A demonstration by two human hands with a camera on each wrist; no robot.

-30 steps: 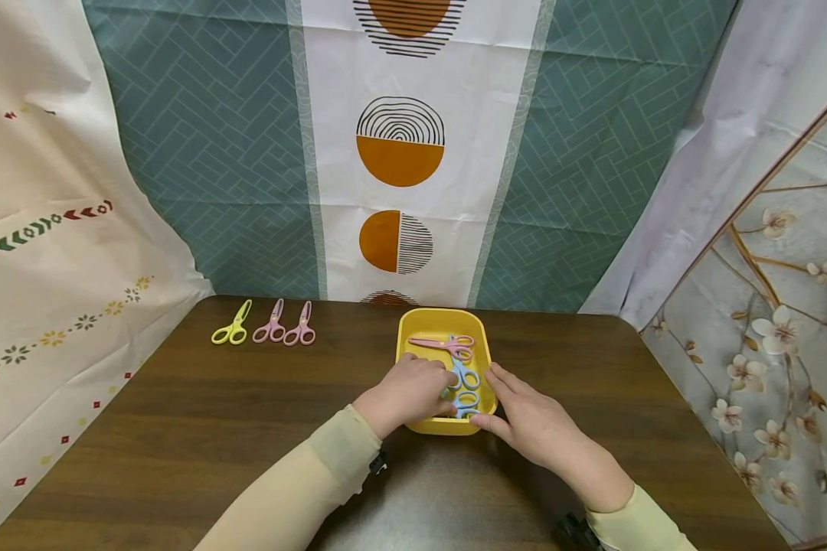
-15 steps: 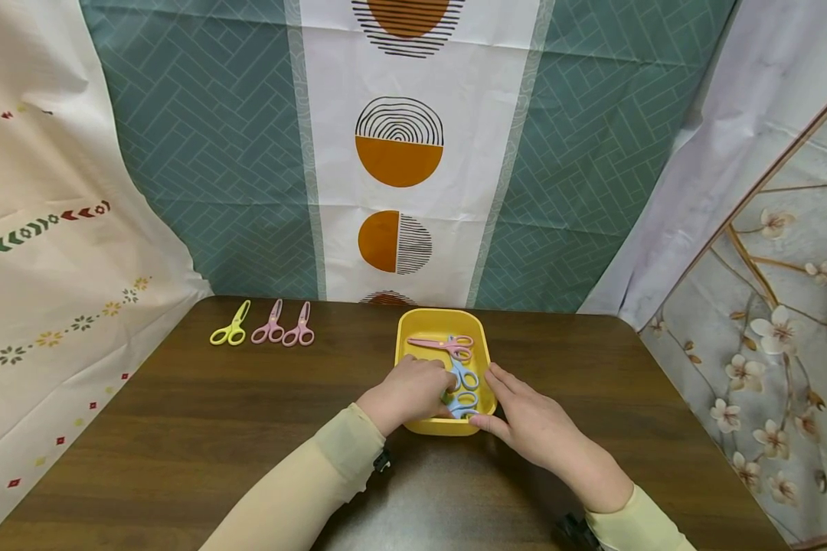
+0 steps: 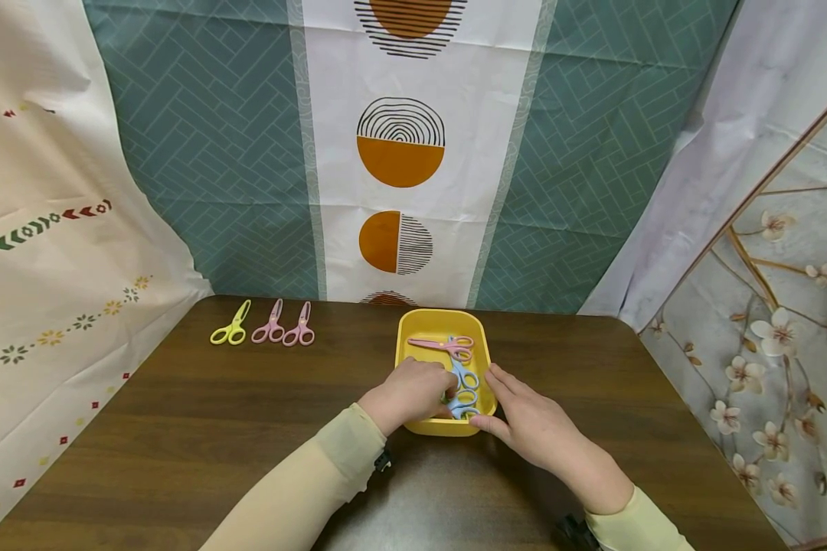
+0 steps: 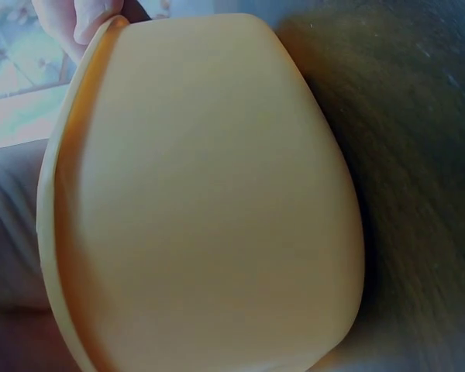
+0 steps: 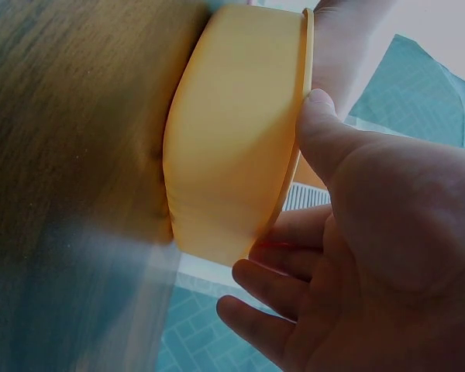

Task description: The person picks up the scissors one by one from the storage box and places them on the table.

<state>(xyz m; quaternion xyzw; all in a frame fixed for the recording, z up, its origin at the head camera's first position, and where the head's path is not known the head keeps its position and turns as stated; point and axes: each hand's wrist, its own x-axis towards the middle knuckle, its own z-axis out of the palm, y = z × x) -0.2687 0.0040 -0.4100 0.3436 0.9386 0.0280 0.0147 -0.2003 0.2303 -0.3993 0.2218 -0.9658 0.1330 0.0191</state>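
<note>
A yellow plastic box stands on the table, holding pink scissors and light blue scissors. My left hand reaches over the left rim into it, fingers bent down among the scissors. A bit of green shows between its thumb and fingers; the fingertips are hidden, and I cannot tell whether they grip it. At the near right corner, my right hand rests its thumb on the rim, its fingers straight along the right side. The right wrist view shows that thumb on the box's rim.
Yellow scissors and two pairs of pink scissors, one beside the other, lie in a row at the table's far left. Hanging cloths close off the back and both sides of the brown wooden table.
My left hand has shifted very slightly to the right inside the box. The right hand, the box and the row of scissors stay where they were.
</note>
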